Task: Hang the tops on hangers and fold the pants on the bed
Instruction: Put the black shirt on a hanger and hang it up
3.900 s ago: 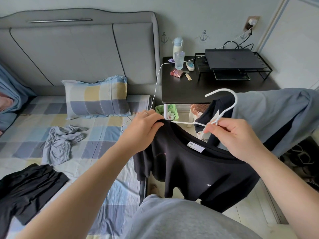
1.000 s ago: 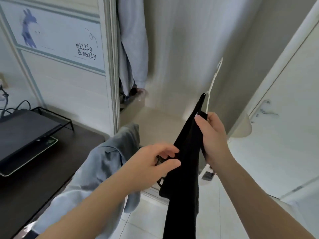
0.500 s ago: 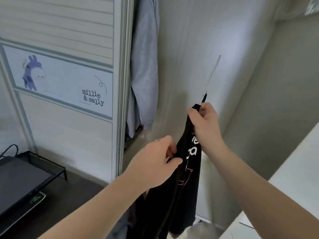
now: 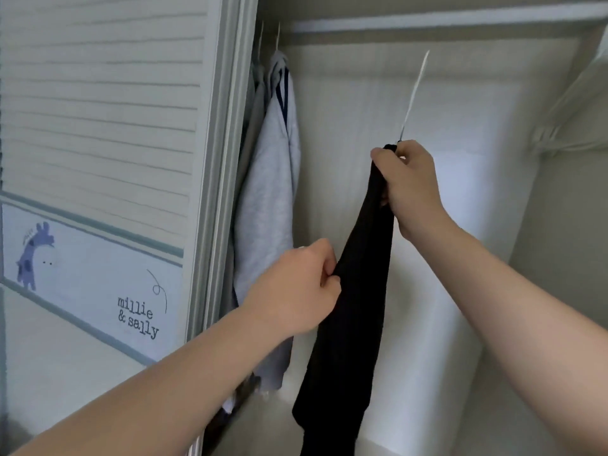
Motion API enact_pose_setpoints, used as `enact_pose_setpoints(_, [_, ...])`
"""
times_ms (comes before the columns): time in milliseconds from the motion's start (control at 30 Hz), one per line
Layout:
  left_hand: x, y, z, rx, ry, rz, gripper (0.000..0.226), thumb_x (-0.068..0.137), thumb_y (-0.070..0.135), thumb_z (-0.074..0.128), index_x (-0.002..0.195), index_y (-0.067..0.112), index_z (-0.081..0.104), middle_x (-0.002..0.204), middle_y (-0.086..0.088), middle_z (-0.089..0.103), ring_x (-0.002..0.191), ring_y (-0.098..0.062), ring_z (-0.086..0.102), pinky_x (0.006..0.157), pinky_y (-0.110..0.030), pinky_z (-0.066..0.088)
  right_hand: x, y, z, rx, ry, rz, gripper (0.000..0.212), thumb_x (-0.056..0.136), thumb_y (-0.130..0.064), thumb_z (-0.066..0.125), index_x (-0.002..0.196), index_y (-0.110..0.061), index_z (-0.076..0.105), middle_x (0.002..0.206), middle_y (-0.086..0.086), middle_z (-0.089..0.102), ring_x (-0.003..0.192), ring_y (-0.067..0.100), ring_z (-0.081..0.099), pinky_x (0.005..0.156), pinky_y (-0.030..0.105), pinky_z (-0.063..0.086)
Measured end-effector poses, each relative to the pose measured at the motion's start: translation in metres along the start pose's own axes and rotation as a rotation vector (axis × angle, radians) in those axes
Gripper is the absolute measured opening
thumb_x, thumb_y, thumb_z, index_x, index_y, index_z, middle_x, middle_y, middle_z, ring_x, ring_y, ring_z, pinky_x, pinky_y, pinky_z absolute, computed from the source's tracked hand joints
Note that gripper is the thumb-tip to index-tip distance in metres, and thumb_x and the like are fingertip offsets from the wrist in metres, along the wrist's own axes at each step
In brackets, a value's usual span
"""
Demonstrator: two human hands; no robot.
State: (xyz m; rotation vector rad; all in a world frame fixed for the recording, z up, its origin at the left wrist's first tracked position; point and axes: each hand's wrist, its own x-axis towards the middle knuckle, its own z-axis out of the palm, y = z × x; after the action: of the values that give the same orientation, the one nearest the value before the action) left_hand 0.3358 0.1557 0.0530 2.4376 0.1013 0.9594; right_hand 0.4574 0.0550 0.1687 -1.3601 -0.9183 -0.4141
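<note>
The wardrobe is square in my view now; half a second ago the rail was out of sight, and now the rail (image 4: 427,23) runs across the wardrobe's top edge, so the lift has carried the load up towards it. My right hand (image 4: 411,189) is clenched round the neck of the black top (image 4: 348,324) and the base of the white hanger (image 4: 415,90); its hook stands tilted below the rail, not yet on it. My left hand (image 4: 296,291) pinches a fold at the top's side, lower down. The top hangs edge-on under the middle of the rail; a grey garment (image 4: 266,209) hangs at the rail's left end, beside the sliding door (image 4: 98,126). I judge this top ready to hook over; the pants are out of view.
</note>
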Motion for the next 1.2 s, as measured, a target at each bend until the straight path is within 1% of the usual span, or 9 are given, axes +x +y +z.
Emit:
enact_pose_setpoints(133, [0.07,0.006,-0.013,0.092,0.11,0.056,0.019,0.093,0.019,0.058,0.079,0.025,0.045,0.07,0.004,0.061,0.068,-0.016,0.059,0.071,-0.044,0.054,0.072,-0.01,-0.006,-0.032,-0.027,-0.136,0.022,0.088,-0.014,0.058,0.074,-0.012,0.041,0.067,0.008,0.031,0.06,0.02,0.033,0.053,0.031,0.026])
enact_pose_setpoints(233, [0.118,0.011,-0.021,0.178,0.171,0.09,0.021,0.093,0.019,0.057,0.079,0.026,0.042,0.07,0.003,0.059,0.067,-0.018,0.059,0.069,-0.046,0.055,0.124,-0.015,-0.012,-0.078,-0.024,-0.164,0.03,0.088,-0.014,0.056,0.069,-0.018,0.034,0.059,-0.001,0.031,0.052,0.017,0.03,0.05,0.026,0.025])
enact_pose_setpoints(500, [0.218,0.034,-0.054,0.411,0.294,0.104,0.017,0.093,0.023,0.05,0.081,0.026,0.039,0.079,0.002,0.058,0.077,-0.022,0.059,0.074,-0.044,0.055,0.236,-0.029,-0.023,-0.196,-0.019,-0.177,0.018,0.069,-0.027,0.053,0.067,-0.019,0.037,0.065,0.006,0.037,0.061,0.02,0.036,0.06,0.036,0.031])
enact_pose_setpoints(567, [0.233,0.041,-0.058,0.445,0.284,0.101,0.013,0.092,0.022,0.049,0.083,0.025,0.04,0.083,0.001,0.059,0.08,-0.025,0.059,0.075,-0.045,0.055,0.252,-0.029,-0.024,-0.189,-0.025,-0.158,0.023,0.074,-0.021,0.056,0.065,-0.018,0.035,0.069,0.008,0.037,0.06,0.021,0.034,0.058,0.035,0.029])
enact_pose_setpoints(667, [0.245,0.05,-0.06,0.495,0.249,0.089,0.008,0.091,0.019,0.046,0.087,0.022,0.041,0.089,-0.003,0.058,0.082,-0.029,0.059,0.074,-0.043,0.054,0.268,-0.022,-0.026,-0.157,-0.05,-0.068,0.028,0.084,-0.007,0.057,0.067,-0.015,0.036,0.068,0.01,0.035,0.049,0.02,0.029,0.043,0.023,0.024])
enact_pose_setpoints(800, [0.249,0.052,-0.057,0.525,0.225,0.068,0.005,0.09,0.015,0.045,0.089,0.019,0.042,0.09,-0.005,0.059,0.082,-0.03,0.059,0.071,-0.042,0.053,0.272,-0.004,-0.024,-0.153,-0.112,0.068,0.019,0.087,-0.01,0.061,0.074,-0.009,0.047,0.06,0.008,0.043,0.04,0.015,0.039,0.038,0.016,0.031])
enact_pose_setpoints(967, [0.247,0.039,-0.051,0.494,0.223,0.074,0.007,0.09,0.014,0.046,0.09,0.018,0.04,0.084,-0.004,0.058,0.078,-0.029,0.059,0.071,-0.045,0.055,0.265,-0.003,-0.011,-0.15,-0.129,0.117,0.018,0.09,-0.018,0.061,0.078,-0.01,0.049,0.064,0.006,0.049,0.04,0.013,0.043,0.041,0.016,0.038])
enact_pose_setpoints(1067, [0.244,0.028,-0.044,0.369,0.248,0.059,0.014,0.087,0.017,0.049,0.09,0.023,0.037,0.08,-0.002,0.06,0.075,-0.024,0.059,0.071,-0.045,0.055,0.248,-0.013,-0.006,-0.241,-0.25,0.172,0.024,0.092,-0.029,0.064,0.083,-0.013,0.049,0.073,0.006,0.053,0.046,0.016,0.048,0.04,0.016,0.043])
enact_pose_setpoints(1200, [0.234,0.022,-0.027,0.131,0.199,0.005,0.024,0.089,0.025,0.059,0.099,0.026,0.037,0.077,0.003,0.063,0.075,-0.017,0.061,0.072,-0.035,0.052,0.225,-0.013,0.007,-0.515,-0.388,0.109,0.036,0.089,-0.029,0.067,0.104,-0.008,0.043,0.088,0.013,0.061,0.056,0.025,0.064,0.047,0.031,0.055])
